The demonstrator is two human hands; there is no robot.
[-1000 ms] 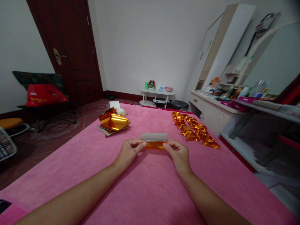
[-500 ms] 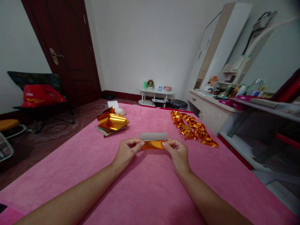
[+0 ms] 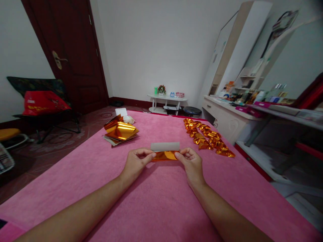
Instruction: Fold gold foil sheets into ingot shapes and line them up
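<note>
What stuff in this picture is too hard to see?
Head view only:
- Foil sheet: its two ends are covered by the left hand and right hand.
- Stack of gold sheets: the top one hides how many lie beneath.
- Bottles on the dresser: blurred, labels unreadable.
- Things on the small white table: too small to name.
- Dark thing, lower left: cut off by the edge.

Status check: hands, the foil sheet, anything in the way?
Left hand and right hand each pinch an end of the foil sheet, white flap up. Foil stack and folded pieces lie apart.
</note>
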